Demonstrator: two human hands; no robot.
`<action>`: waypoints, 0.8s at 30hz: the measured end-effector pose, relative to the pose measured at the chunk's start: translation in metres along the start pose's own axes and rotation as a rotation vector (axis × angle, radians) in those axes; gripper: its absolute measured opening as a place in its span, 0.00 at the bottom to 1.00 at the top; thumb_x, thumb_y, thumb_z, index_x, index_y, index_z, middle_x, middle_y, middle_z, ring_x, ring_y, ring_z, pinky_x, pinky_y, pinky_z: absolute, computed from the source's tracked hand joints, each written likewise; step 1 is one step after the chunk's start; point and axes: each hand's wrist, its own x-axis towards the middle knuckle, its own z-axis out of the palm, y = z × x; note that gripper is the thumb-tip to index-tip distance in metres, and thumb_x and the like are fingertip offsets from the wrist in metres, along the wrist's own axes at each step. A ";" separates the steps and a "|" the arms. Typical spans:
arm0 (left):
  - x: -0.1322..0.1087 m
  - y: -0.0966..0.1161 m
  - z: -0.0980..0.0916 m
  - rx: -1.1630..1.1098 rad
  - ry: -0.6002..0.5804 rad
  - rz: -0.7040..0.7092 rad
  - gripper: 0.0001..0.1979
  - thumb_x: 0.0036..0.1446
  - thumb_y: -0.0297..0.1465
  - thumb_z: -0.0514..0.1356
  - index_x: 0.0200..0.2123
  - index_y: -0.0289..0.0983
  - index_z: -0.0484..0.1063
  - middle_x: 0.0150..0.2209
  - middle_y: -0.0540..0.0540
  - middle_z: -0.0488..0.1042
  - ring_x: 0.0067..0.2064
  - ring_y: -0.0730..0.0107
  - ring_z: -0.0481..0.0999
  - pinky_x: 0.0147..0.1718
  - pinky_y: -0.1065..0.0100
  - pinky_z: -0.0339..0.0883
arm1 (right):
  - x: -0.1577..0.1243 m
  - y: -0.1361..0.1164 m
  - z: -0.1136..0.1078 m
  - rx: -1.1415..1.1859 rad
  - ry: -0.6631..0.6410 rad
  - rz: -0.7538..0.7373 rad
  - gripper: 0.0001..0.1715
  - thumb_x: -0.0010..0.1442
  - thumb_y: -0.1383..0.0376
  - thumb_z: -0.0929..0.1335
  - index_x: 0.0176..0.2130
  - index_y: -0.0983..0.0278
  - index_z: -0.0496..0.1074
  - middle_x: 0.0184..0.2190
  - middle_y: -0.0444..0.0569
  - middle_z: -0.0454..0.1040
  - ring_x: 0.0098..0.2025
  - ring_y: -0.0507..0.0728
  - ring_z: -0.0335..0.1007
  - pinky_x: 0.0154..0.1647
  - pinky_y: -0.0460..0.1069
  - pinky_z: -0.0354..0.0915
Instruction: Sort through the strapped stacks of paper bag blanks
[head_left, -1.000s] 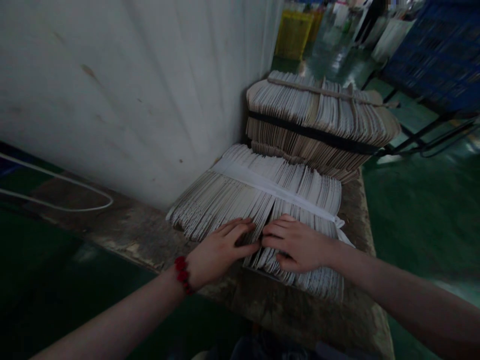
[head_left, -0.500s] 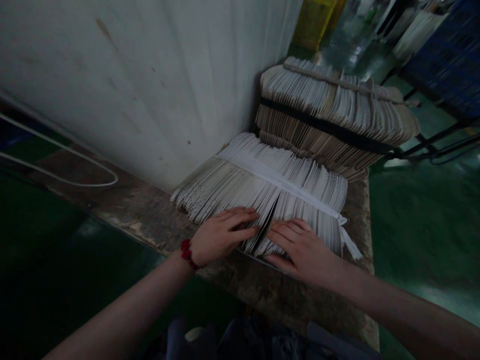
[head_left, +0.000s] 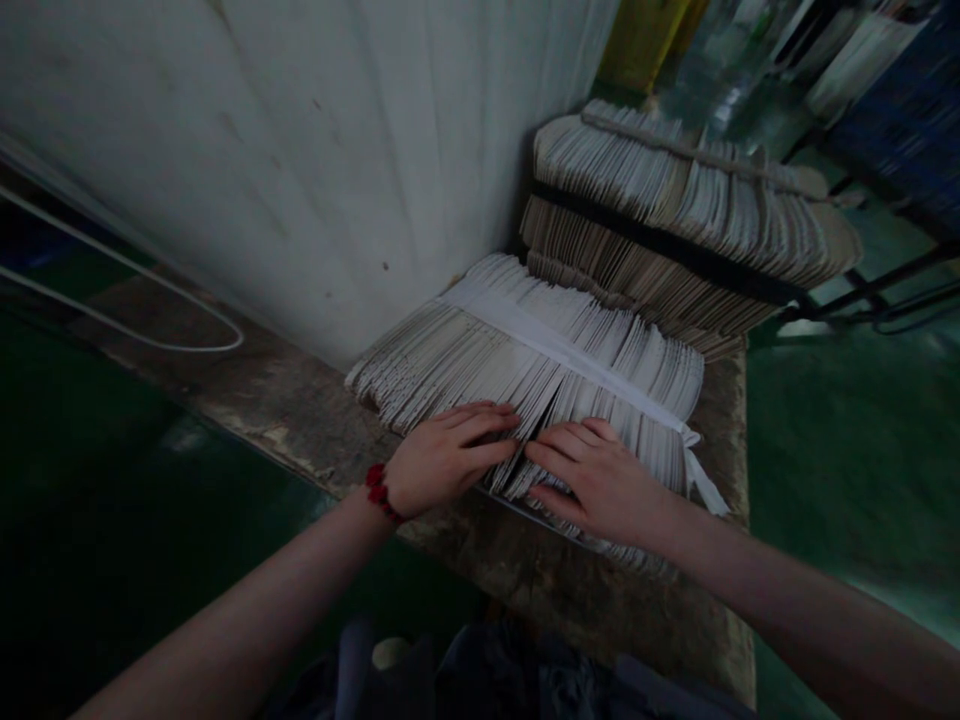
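A thick bundle of fanned paper sheets (head_left: 570, 365) lies on a worn wooden bench (head_left: 622, 600), tied across by a white band (head_left: 540, 345). My left hand (head_left: 450, 458), with a red beaded bracelet at the wrist, lies flat on the bundle's near left part. My right hand (head_left: 592, 482) rests beside it on the near right part, its fingertips close to those of the left. Neither hand visibly grips the sheets. Behind stands a second, browner bundle (head_left: 675, 225) bound by a black strap (head_left: 660, 240).
A white wall (head_left: 270, 170) rises along the bench's far side, with a white cable (head_left: 127, 300) near its foot. Green floor (head_left: 847, 460) lies to the right, and a blue rack (head_left: 907, 110) and yellow bin (head_left: 645, 40) stand beyond.
The view has tilted, shifting the bundles and bench up and to the right in the frame. Both hands stay on the bundle, and the parting between the sheets looks narrower.
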 end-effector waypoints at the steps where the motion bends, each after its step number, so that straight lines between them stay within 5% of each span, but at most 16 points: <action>1: 0.000 0.000 0.000 0.002 0.009 0.001 0.14 0.63 0.27 0.57 0.50 0.42 0.73 0.58 0.47 0.72 0.63 0.64 0.66 0.63 0.60 0.63 | 0.000 0.000 0.001 0.004 0.005 -0.003 0.22 0.69 0.54 0.62 0.54 0.63 0.69 0.49 0.53 0.73 0.52 0.61 0.67 0.53 0.57 0.55; 8: 0.000 -0.001 0.003 0.030 0.035 0.019 0.13 0.63 0.26 0.57 0.50 0.41 0.73 0.57 0.48 0.73 0.63 0.64 0.67 0.63 0.61 0.63 | -0.007 0.002 0.004 0.004 -0.006 -0.018 0.21 0.70 0.56 0.60 0.57 0.62 0.67 0.64 0.51 0.64 0.60 0.60 0.62 0.56 0.58 0.54; 16: 0.001 0.000 0.003 0.048 0.065 0.018 0.13 0.61 0.25 0.57 0.48 0.41 0.73 0.56 0.48 0.74 0.61 0.65 0.68 0.61 0.62 0.65 | -0.015 0.001 0.004 -0.024 -0.004 -0.016 0.23 0.71 0.59 0.59 0.61 0.61 0.63 0.66 0.50 0.62 0.65 0.58 0.58 0.61 0.59 0.52; 24: 0.000 0.001 0.004 0.048 0.070 0.002 0.12 0.60 0.25 0.58 0.47 0.41 0.73 0.56 0.48 0.73 0.61 0.64 0.69 0.61 0.63 0.65 | -0.007 0.003 -0.001 0.046 -0.008 -0.011 0.25 0.69 0.56 0.61 0.60 0.63 0.64 0.58 0.54 0.71 0.60 0.60 0.63 0.60 0.59 0.52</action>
